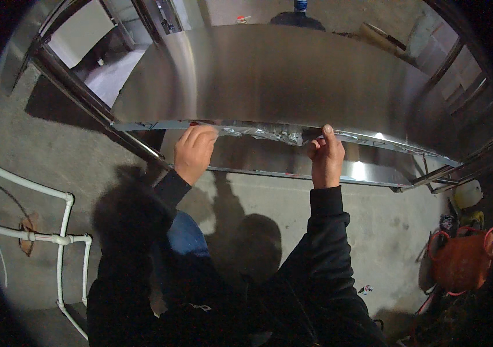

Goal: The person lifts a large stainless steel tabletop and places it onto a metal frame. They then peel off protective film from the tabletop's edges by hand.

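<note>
Black sleeves [330, 217] reach forward, left hand [193, 155] and right hand [328, 159] apparently pinching crinkled film [272, 134] along the steel panel's [269, 75] edge.

Holding both black-sleeved arms [328, 231] forward, left hand [193, 153] curled, right hand [327, 157] bent with thumb [328, 135] extended.

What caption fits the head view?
Left hand and right hand at the edge of a metal table, crumpled film between them.
</note>
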Action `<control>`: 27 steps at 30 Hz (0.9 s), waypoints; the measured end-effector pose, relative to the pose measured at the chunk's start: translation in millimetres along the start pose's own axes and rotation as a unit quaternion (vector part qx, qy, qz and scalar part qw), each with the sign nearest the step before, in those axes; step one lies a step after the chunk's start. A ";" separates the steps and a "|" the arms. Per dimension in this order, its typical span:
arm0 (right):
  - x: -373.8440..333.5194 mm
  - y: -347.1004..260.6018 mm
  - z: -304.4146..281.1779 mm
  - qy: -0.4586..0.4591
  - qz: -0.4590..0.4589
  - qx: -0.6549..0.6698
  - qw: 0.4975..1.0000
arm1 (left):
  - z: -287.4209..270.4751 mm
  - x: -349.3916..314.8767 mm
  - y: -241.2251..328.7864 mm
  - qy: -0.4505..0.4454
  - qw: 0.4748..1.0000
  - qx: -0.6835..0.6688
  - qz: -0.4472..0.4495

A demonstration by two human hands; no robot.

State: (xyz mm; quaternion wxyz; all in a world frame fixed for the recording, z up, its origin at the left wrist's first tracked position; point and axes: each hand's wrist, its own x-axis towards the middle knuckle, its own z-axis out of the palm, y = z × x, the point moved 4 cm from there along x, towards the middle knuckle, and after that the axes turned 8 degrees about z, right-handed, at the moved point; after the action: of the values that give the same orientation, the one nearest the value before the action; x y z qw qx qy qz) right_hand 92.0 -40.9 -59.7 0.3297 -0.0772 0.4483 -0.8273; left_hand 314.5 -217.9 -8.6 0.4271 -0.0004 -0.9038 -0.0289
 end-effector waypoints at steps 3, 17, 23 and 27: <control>-3.0 0.8 6.7 0.005 0.000 0.014 1.000 | 7.8 -36.7 -1.9 0.139 0.940 -0.187 -0.250; -3.5 1.8 4.5 0.023 0.002 0.010 1.000 | 30.0 -12.0 -8.8 0.227 0.721 -0.386 -0.529; -7.0 -2.1 11.4 0.045 -0.023 0.010 0.999 | 34.9 -18.0 -11.3 0.255 0.730 -0.405 -0.487; -3.8 -0.3 8.6 0.038 -0.010 0.014 0.999 | 43.3 -29.2 -13.9 0.308 0.698 -0.450 -0.465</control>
State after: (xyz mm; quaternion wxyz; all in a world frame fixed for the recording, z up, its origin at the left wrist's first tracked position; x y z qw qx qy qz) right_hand 98.4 -44.4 -53.7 0.3053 -0.0460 0.4480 -0.8390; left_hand 299.3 -228.8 -59.3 0.5626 0.2371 -0.4861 -0.6253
